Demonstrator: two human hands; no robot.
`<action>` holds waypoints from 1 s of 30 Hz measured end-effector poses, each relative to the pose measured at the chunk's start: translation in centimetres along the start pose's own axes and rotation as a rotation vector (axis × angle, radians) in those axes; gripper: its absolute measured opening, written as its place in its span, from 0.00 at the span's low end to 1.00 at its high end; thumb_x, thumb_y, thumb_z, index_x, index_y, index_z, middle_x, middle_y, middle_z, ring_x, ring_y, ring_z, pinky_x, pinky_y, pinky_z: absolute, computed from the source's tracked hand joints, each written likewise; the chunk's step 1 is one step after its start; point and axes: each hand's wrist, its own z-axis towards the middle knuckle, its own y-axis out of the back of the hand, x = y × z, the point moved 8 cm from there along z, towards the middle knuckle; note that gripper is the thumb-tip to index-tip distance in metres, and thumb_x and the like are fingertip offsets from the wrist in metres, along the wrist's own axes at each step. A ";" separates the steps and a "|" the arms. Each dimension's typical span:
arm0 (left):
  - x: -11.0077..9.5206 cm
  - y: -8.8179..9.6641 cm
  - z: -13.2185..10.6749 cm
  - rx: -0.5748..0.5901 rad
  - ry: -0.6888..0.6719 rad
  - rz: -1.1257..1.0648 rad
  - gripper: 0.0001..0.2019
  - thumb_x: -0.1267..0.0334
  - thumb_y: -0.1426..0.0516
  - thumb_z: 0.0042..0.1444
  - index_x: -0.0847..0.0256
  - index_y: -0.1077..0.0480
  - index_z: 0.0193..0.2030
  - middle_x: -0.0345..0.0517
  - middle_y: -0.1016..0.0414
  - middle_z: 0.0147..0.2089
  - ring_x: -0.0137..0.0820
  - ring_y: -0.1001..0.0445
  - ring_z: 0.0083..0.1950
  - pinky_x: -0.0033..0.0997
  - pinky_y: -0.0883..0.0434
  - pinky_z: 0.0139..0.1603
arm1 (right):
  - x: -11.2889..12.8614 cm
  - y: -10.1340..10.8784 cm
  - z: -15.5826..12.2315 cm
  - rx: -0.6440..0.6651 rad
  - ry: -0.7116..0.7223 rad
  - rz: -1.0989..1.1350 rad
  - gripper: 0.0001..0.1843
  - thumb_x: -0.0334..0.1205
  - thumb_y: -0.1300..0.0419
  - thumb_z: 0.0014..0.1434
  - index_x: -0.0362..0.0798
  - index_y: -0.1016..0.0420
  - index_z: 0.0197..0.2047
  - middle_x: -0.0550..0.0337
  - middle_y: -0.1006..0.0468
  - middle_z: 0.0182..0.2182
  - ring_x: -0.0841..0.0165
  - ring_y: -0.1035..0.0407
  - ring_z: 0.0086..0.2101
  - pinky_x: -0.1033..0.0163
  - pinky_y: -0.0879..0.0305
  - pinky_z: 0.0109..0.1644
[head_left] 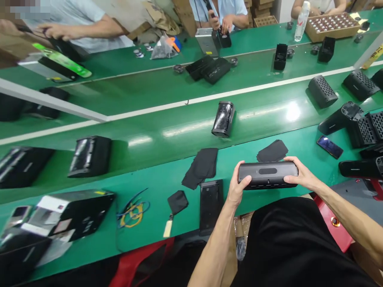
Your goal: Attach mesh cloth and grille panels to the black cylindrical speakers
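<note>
A black box-shaped speaker housing (pixel 267 171) lies crosswise between my hands near the bench's front edge. My left hand (pixel 239 185) grips its left end, thumb on the near side. On its right end, my right hand (pixel 297 173) is closed with the thumb in front. Just beyond it rests a stack of black sheets (pixel 273 150). More black sheets (pixel 201 167) are fanned out to the left, above a flat black panel (pixel 211 205). A small black pad (pixel 178 202) sits beside a pale-handled tool (pixel 167 228).
A green conveyor belt (pixel 143 135) crosses beyond the bench, carrying another housing (pixel 223 119). More speakers (pixel 341 117) and a phone (pixel 329 146) are at right. At left are a boxy machine (pixel 72 213) and coiled cables (pixel 131 213). Co-workers' hands (pixel 223 24) work across the belt.
</note>
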 end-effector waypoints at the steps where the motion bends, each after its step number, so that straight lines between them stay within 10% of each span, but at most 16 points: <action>1: 0.2 -0.2 -0.1 0.005 0.036 -0.012 0.46 0.42 0.29 0.45 0.56 0.33 0.70 0.49 0.22 0.58 0.46 0.24 0.58 0.40 0.30 0.63 | -0.3 0.0 -0.2 0.011 0.000 0.012 0.55 0.66 0.26 0.49 0.52 0.40 0.72 0.47 0.30 0.63 0.52 0.28 0.55 0.49 0.29 0.59; 22: 4.1 -5.2 -1.6 -0.106 0.263 0.050 0.36 0.39 0.25 0.40 0.63 0.20 0.50 0.53 0.15 0.49 0.50 0.21 0.56 0.47 0.30 0.65 | -9.3 3.5 -2.4 0.082 -0.228 0.168 0.51 0.64 0.25 0.48 0.50 0.33 0.69 0.51 0.20 0.53 0.56 0.22 0.46 0.46 0.26 0.56; 30: 4.1 -4.1 -1.8 0.089 0.309 0.043 0.54 0.47 0.21 0.37 0.52 0.33 0.73 0.53 0.25 0.68 0.53 0.32 0.72 0.49 0.40 0.76 | -11.1 2.5 -2.3 0.079 -0.243 0.244 0.58 0.57 0.20 0.40 0.49 0.34 0.70 0.47 0.19 0.55 0.49 0.22 0.50 0.39 0.27 0.58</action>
